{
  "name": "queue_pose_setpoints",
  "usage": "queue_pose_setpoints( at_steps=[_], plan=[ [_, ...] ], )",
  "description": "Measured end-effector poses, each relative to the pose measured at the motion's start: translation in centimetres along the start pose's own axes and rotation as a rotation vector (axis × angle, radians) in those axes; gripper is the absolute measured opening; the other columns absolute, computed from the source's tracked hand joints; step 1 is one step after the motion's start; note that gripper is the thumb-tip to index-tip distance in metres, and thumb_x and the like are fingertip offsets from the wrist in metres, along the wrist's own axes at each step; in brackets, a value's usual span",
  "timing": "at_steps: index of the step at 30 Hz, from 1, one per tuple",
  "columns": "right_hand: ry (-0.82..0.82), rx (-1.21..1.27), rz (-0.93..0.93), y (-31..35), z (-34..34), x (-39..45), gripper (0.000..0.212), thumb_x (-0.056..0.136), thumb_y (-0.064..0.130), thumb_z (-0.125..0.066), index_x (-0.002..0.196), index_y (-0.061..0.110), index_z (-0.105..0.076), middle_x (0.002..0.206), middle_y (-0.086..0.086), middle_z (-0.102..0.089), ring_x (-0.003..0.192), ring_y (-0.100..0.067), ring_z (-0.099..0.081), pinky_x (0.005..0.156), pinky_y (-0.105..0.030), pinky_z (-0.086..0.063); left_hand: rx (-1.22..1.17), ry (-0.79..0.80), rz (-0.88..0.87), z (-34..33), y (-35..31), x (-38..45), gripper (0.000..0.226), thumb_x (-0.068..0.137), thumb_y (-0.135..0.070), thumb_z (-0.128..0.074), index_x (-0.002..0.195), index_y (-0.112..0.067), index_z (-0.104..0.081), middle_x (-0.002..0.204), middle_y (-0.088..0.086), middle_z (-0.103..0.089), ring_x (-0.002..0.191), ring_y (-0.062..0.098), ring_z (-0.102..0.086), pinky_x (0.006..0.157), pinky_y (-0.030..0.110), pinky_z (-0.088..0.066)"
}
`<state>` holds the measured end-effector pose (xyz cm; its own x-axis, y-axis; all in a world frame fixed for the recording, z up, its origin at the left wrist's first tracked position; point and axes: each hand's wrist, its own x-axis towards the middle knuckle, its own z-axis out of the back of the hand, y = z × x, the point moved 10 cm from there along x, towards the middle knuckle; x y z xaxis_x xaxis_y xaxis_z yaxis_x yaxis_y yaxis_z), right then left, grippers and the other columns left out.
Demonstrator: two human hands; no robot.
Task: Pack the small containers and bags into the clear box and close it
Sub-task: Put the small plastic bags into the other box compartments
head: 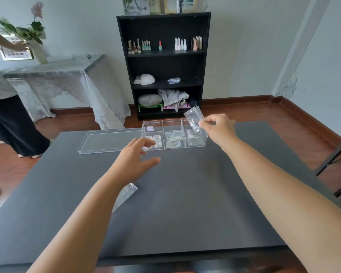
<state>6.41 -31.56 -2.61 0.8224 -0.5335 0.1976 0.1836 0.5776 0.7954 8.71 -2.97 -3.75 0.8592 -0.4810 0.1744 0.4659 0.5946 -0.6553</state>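
Note:
A clear box (161,123) with three compartments stands open at the far side of the dark table (185,194). Small round containers (155,137) fill its left compartment, and small bags (173,135) lie in the middle and right ones. The clear lid (106,141) lies flat to the box's left. My right hand (218,127) pinches a small clear bag (194,118) above the right compartment. My left hand (136,156) hovers with fingers apart just in front of the box's left end, holding nothing. Another clear bag (126,194) lies on the table, partly hidden under my left forearm.
A black shelf unit (163,66) with bottles and cloths stands against the wall behind the table. A person (4,107) stands at the left by a lace-covered side table (53,75) with a vase. A dark frame (335,166) stands at the right edge.

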Motion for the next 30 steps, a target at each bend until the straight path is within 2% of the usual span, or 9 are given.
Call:
queue_pose_setpoints(
  at_steps=[2, 5, 7, 11, 17, 21, 24, 27, 30],
  plan=[
    [-0.054, -0.049, -0.073, -1.0, 0.3, 0.5, 0.016, 0.082, 0.041, -0.062, 0.072, 0.032, -0.07, 0.088, 0.021, -0.047, 0.118, -0.028, -0.036, 0.087, -0.041, -0.039, 0.155, 0.154, 0.069, 0.2, 1.6, -1.3, 0.051, 0.075, -0.047, -0.075, 0.119, -0.04, -0.051, 0.125, -0.01, -0.048, 0.117, 0.016, -0.046, 0.1, 0.037, -0.04],
    [-0.051, -0.149, -0.112, -1.4, -0.7, 0.9, 0.018, 0.08, 0.043, -0.062, 0.069, 0.031, -0.07, 0.109, 0.009, -0.055, 0.114, -0.028, -0.037, 0.084, -0.037, -0.033, 0.324, 0.315, 0.176, 0.7, 3.7, -3.4, 0.066, 0.069, -0.061, -0.073, 0.126, -0.046, -0.045, 0.132, -0.01, -0.043, 0.128, 0.022, -0.031, 0.103, 0.041, -0.031],
    [-0.026, -0.221, -0.12, -1.2, -1.5, 0.9, 0.021, 0.08, 0.045, -0.062, 0.064, 0.033, -0.069, 0.114, 0.006, -0.054, 0.112, -0.028, -0.037, 0.084, -0.037, -0.032, 0.345, 0.343, 0.22, 1.4, 4.7, -4.5, 0.069, 0.065, -0.063, -0.074, 0.126, -0.048, -0.043, 0.131, -0.011, -0.045, 0.126, 0.02, -0.031, 0.102, 0.039, -0.033],
    [0.01, -0.327, -0.112, -0.9, -2.5, 0.8, 0.026, 0.079, 0.051, -0.061, 0.063, 0.031, -0.067, 0.116, 0.003, -0.051, 0.115, -0.03, -0.036, 0.091, -0.041, -0.033, 0.343, 0.369, 0.283, 2.4, 6.1, -6.3, 0.079, 0.059, -0.058, -0.082, 0.126, -0.044, -0.044, 0.125, -0.012, -0.048, 0.115, 0.016, -0.045, 0.096, 0.035, -0.04],
    [0.004, -0.334, -0.076, -1.6, -2.5, 0.4, 0.041, 0.082, 0.064, -0.05, 0.065, 0.028, -0.061, 0.113, 0.003, -0.048, 0.115, -0.029, -0.034, 0.086, -0.039, -0.025, 0.343, 0.351, 0.314, 2.8, 7.0, -7.0, 0.07, 0.051, -0.051, -0.089, 0.108, -0.04, -0.05, 0.111, -0.014, -0.051, 0.095, 0.013, -0.055, 0.084, 0.034, -0.048],
    [-0.089, -0.237, 0.003, -1.4, -1.7, -0.4, 0.028, 0.088, 0.044, -0.048, 0.075, 0.025, -0.063, 0.115, -0.002, -0.055, 0.111, -0.03, -0.039, 0.082, -0.037, -0.025, 0.274, 0.339, 0.345, 2.6, 7.0, -6.5, 0.061, 0.052, -0.048, -0.09, 0.097, -0.036, -0.051, 0.102, -0.011, -0.057, 0.087, 0.012, -0.057, 0.072, 0.033, -0.052],
    [-0.101, -0.165, 0.074, -1.5, -1.6, -1.0, 0.016, 0.09, 0.031, -0.05, 0.083, 0.026, -0.063, 0.116, -0.002, -0.056, 0.107, -0.028, -0.042, 0.081, -0.036, -0.026, 0.197, 0.294, 0.294, 1.9, 5.9, -5.3, 0.048, 0.06, -0.041, -0.089, 0.09, -0.033, -0.052, 0.094, -0.003, -0.062, 0.078, 0.015, -0.059, 0.067, 0.031, -0.051],
    [-0.097, -0.074, 0.123, -2.1, -1.6, -1.6, 0.012, 0.092, 0.026, -0.053, 0.088, 0.024, -0.064, 0.116, -0.003, -0.057, 0.101, -0.025, -0.044, 0.08, -0.033, -0.03, 0.065, 0.23, 0.215, 1.1, 3.5, -3.4, 0.041, 0.067, -0.035, -0.086, 0.084, -0.024, -0.051, 0.082, 0.0, -0.067, 0.068, 0.018, -0.058, 0.066, 0.033, -0.048],
    [-0.095, 0.016, 0.151, -2.7, -1.8, -2.1, 0.011, 0.093, 0.027, -0.054, 0.094, 0.022, -0.064, 0.117, -0.002, -0.059, 0.106, -0.024, -0.045, 0.083, -0.033, -0.034, -0.038, 0.111, 0.14, 1.0, 0.6, -0.9, 0.036, 0.072, -0.029, -0.083, 0.08, -0.017, -0.051, 0.07, -0.001, -0.069, 0.057, 0.014, -0.06, 0.06, 0.032, -0.048]
  ],
)
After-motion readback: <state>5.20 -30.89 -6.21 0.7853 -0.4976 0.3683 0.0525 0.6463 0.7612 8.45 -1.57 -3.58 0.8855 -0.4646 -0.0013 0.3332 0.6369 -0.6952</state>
